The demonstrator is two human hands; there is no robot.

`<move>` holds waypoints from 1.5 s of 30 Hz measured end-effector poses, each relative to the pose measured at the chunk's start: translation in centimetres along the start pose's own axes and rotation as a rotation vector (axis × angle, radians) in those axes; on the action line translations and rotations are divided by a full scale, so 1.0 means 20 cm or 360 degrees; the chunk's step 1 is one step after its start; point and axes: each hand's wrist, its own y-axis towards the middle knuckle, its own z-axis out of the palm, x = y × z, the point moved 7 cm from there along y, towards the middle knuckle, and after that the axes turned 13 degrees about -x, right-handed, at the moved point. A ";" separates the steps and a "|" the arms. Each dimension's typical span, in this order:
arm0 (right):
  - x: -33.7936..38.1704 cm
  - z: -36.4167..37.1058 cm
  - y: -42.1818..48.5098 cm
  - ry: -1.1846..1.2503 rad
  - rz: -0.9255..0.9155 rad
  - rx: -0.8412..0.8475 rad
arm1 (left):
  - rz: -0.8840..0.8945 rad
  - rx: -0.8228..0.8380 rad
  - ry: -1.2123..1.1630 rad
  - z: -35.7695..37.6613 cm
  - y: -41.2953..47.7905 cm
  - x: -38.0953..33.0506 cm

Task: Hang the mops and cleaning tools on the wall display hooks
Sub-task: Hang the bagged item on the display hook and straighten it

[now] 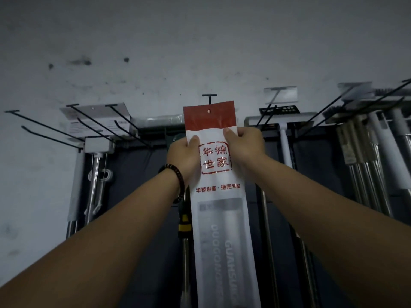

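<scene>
Item: long white plastic mop bag (219, 218), red header, axis vertical | left hand (184, 152) and right hand (245, 144) pinched its edges | punched hole (209, 111) lay just below black wire hook (209, 99), above fingers (229, 132), midway between hands.

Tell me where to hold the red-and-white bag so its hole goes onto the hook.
Grip the bag by both side edges just below the red header, left hand from the left, right hand from the right. It is flat, long and thin; holding high probably keeps the hole steady and uncovered for the hook.
</scene>
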 end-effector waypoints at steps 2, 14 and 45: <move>0.04 0.01 0.04 0.0005 -0.0004 -0.0060 | 0.0059 -0.0078 0.0023 0.01 0.05 -0.01; 0.02 0.03 0.15 -0.0144 -0.0026 -0.0293 | 0.0102 -0.0159 0.0122 0.09 0.14 -0.01; 0.04 0.10 0.28 -0.0046 0.0081 -0.0349 | 0.0078 -0.0235 0.0190 0.14 0.40 -0.05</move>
